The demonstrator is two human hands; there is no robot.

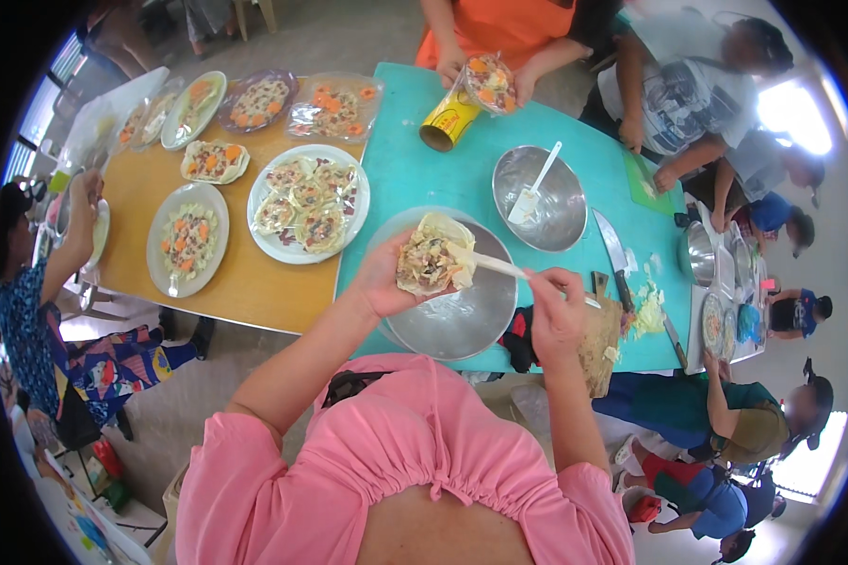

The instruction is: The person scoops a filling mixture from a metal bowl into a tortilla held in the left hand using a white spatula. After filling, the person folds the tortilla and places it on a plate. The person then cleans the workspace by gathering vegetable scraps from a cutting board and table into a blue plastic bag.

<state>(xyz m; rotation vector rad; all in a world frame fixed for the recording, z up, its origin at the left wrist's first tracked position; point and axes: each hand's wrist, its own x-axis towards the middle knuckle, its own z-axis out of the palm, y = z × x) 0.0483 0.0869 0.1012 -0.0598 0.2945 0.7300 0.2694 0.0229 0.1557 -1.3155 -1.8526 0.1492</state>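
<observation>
On my left hand (381,273), over a large metal mixing bowl (452,325), rests a pale, ragged-edged wrapper (456,231) topped with chopped filling. My fingers cup it from below. A white spatula (495,265) is gripped by its handle in my right hand (558,306), its blade end touching the filling. Beyond the bowl, a second metal bowl (577,226) holds another white spatula (535,186). To the left, a white plate (260,240) carries several similar filled pieces.
Knives (608,235), a wooden cutting board (601,353) and chopped cabbage (648,313) lie at right on the turquoise table (415,122). Plates of topped food stand on the wooden table (245,297). Across, a person in orange (509,28) holds a wrapped piece beside a yellow can (450,118).
</observation>
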